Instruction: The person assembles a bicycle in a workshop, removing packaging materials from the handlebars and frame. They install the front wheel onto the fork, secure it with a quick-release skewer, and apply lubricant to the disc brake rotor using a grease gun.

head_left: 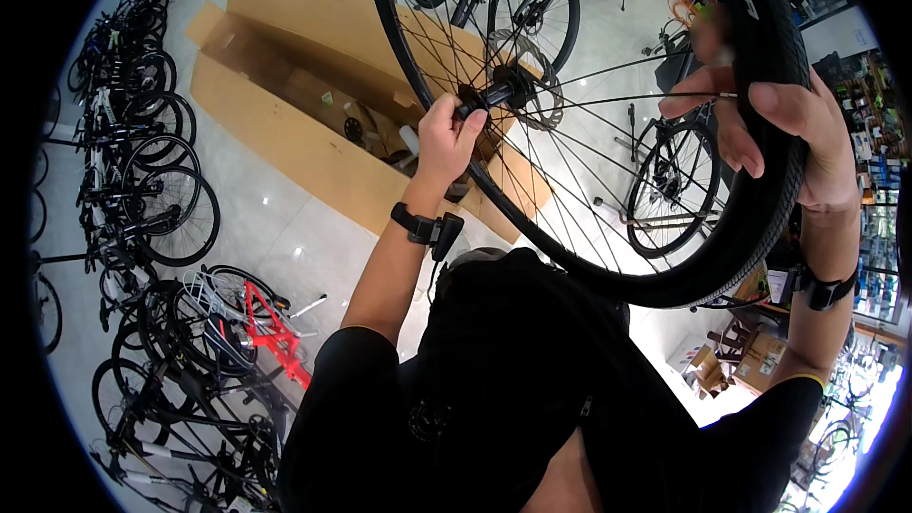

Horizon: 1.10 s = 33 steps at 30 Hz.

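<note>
1. Note one red bicycle frame (275, 337), one open cardboard box (271, 147).
2. Grips one hub (499, 93) end in left hand (446, 141), a sound hold.
3. Holds one bicycle wheel (520, 85) aloft, partly over box; probably light, stiff; spare one bendable disc rotor (551, 114).
4. Has right hand (817, 142) curved around one tyre (771, 209), probably grippy; cannot tell how tightly.

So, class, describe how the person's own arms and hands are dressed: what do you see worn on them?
The left hand and right hand are gloveless. The left sleeve and right sleeve are short and black, the right with a thin yellow edge. Each wrist has a black strap; the left one carries a small black box.
</note>
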Each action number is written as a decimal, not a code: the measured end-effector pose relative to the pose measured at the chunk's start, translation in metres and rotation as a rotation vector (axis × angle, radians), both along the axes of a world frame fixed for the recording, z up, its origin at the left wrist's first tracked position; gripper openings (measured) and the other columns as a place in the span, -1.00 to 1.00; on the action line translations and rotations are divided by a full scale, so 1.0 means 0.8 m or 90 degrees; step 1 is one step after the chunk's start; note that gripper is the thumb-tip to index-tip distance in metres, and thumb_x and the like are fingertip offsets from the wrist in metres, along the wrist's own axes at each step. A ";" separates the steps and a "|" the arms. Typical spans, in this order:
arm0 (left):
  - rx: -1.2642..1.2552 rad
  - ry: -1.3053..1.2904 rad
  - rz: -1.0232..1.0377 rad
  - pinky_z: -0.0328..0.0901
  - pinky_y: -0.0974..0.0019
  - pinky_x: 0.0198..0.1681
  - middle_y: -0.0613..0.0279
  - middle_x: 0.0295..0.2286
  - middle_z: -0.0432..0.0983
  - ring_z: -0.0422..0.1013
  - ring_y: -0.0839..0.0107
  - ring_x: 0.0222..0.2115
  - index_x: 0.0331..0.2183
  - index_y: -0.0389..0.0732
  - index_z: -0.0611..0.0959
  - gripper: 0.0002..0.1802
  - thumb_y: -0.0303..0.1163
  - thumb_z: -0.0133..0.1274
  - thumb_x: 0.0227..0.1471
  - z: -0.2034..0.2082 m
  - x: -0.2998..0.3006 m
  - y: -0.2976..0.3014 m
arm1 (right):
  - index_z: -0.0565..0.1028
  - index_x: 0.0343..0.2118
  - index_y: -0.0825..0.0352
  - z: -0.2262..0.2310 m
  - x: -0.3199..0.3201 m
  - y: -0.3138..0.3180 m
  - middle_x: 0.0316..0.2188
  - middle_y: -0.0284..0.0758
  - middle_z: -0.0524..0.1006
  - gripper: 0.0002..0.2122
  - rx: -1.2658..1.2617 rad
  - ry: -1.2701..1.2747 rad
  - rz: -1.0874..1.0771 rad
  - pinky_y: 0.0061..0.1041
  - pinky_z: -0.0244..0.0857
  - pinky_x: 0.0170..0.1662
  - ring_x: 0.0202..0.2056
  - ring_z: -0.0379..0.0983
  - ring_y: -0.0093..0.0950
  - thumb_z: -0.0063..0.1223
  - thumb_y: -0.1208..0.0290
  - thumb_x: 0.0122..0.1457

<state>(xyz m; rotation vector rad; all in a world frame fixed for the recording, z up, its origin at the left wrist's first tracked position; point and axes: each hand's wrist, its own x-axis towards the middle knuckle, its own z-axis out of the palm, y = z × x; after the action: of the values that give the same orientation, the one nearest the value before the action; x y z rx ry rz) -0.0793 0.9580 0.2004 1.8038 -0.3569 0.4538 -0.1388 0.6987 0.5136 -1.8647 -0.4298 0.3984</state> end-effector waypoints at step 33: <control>0.176 0.036 0.018 0.18 0.27 -0.56 0.18 -0.70 0.23 0.24 0.26 -0.68 -0.60 -0.27 0.34 -0.37 0.07 0.29 -0.19 0.047 -0.003 -0.003 | 0.12 0.06 0.71 0.004 -0.010 -0.007 -0.28 0.25 0.49 -0.40 0.016 0.015 -0.065 -0.78 0.30 -0.64 -0.70 0.39 -0.64 -0.13 0.23 0.15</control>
<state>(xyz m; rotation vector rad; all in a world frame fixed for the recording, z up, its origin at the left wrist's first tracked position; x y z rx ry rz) -0.0818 0.9558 0.2381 2.0880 -0.3692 0.3866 -0.1465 0.6928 0.5166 -1.8470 -0.3215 0.3437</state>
